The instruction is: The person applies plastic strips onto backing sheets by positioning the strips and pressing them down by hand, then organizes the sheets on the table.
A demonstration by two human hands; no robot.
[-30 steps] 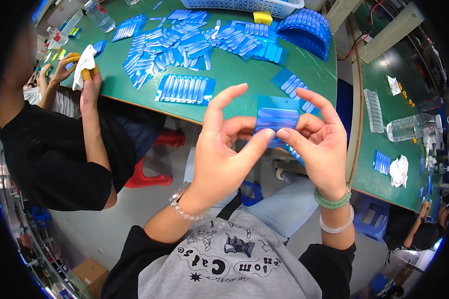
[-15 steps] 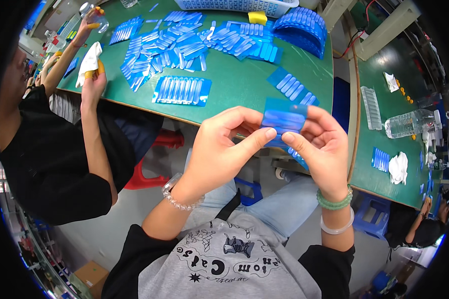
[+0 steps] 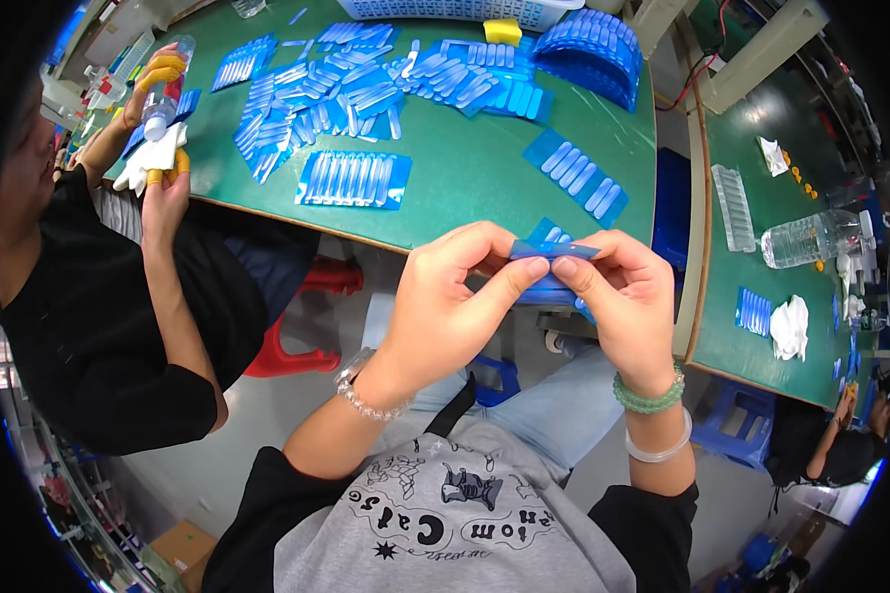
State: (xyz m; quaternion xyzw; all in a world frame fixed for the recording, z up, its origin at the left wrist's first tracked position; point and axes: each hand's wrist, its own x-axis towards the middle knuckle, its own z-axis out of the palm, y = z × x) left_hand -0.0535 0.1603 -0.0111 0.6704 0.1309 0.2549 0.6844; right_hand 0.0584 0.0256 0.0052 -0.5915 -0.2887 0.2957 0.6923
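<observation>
My left hand (image 3: 455,287) and my right hand (image 3: 618,296) are closed on a small blue film sheet (image 3: 554,251) with clear strips on it. They pinch it between thumbs and fingers, thumb tips almost touching, in front of the table's near edge. The sheet is tilted nearly edge-on, so most of its face is hidden. Just beyond my fingers, partly covered, lies another blue piece (image 3: 550,231). Farther off on the green table (image 3: 465,188) are a blue sheet with a row of clear strips (image 3: 353,180) and a smaller strip sheet (image 3: 576,178).
A loose pile of strip sheets (image 3: 336,89) spreads across the far table, near a curved stack (image 3: 591,54), a yellow sponge (image 3: 502,33) and a white basket (image 3: 455,10). At left, a co-worker holds a clear bottle (image 3: 160,109) and white cloth (image 3: 153,158). A side table (image 3: 752,336) stands right.
The film sheet in my hands has tipped from facing me to nearly edge-on. My right hand has shifted slightly left. The co-worker's bottle has come down to the white cloth.
</observation>
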